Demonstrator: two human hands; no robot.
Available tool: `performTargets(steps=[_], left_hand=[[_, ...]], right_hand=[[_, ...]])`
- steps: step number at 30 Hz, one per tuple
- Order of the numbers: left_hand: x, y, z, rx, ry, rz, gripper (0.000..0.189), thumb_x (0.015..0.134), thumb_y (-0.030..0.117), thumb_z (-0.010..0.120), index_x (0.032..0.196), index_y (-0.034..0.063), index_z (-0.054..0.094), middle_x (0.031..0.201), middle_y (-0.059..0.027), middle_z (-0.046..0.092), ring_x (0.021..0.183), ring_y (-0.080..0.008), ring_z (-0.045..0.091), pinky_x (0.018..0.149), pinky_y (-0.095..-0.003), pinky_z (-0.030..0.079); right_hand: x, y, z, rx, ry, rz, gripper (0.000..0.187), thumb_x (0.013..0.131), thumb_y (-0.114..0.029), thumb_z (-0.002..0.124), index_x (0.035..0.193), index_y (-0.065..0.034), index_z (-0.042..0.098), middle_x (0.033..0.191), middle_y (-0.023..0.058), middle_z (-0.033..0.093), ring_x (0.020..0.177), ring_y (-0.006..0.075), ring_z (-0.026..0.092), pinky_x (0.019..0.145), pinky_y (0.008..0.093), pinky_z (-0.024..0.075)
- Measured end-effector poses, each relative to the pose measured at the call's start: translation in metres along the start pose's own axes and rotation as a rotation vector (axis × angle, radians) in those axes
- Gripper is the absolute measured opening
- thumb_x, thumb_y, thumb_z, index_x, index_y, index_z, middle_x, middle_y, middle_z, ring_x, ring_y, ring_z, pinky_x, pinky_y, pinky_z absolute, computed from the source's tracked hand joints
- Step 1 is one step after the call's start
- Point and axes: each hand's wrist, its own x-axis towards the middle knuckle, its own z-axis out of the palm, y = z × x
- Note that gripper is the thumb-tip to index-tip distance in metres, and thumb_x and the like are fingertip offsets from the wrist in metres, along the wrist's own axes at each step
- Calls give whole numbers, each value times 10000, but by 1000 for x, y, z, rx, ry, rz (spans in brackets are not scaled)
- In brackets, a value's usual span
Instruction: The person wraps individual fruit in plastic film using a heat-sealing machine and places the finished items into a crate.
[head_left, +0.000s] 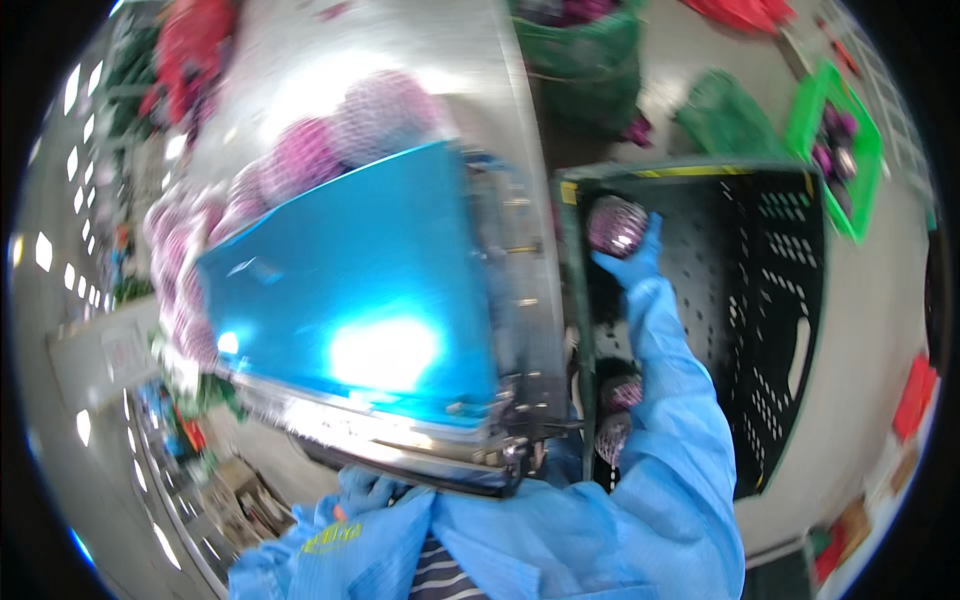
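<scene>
My right hand (636, 259), in a blue glove, reaches into a dark green plastic crate (690, 172). Its thumb and fingers are around the near side of a round, shiny purple bundle in netting (616, 226), close to the crate's left wall. Below my sleeve, two more netted purple bundles (613, 439) lie in the crate, partly covered. My left hand (367, 489), also gloved in blue, is low before my chest beside the lower edge of a metal machine with a blue sheet-covered top (352, 285). Its fingers look bent, but blur hides whether they grip anything.
Large pink netted bundles (386, 112) line the far side of the blue panel on a steel table (480, 45). A green sack (585, 75) stands beyond the crate. A bright green basket (870, 165) of purple items sits at far right. Cardboard boxes (240, 502) lie lower left.
</scene>
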Motion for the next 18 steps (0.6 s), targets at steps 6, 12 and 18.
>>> performTargets(steps=[6,12,18], left_hand=[[32,18,8,-344,-176,153,257,807,252,525,930,45,613,780,-117,624,647,-206,611,586,-302,491],[12,-31,-43,-378,311,270,177,771,150,595,897,29,629,782,-91,625,698,-149,604,627,-278,492],[49,-151,-188,-577,900,-66,693,672,342,696,1167,-50,411,1043,-150,542,947,-185,522,826,-297,410]], right_hand=[[-13,17,-46,-413,6,-22,1072,521,-202,797,1337,-54,119,1295,190,265,1190,287,290,986,380,277],[17,13,-129,-550,109,-153,836,693,-167,690,1338,-47,170,1334,210,240,1216,283,278,982,364,279],[57,-140,-171,-290,347,-276,675,782,-124,602,1331,-57,214,1278,169,333,1044,198,433,865,295,378]])
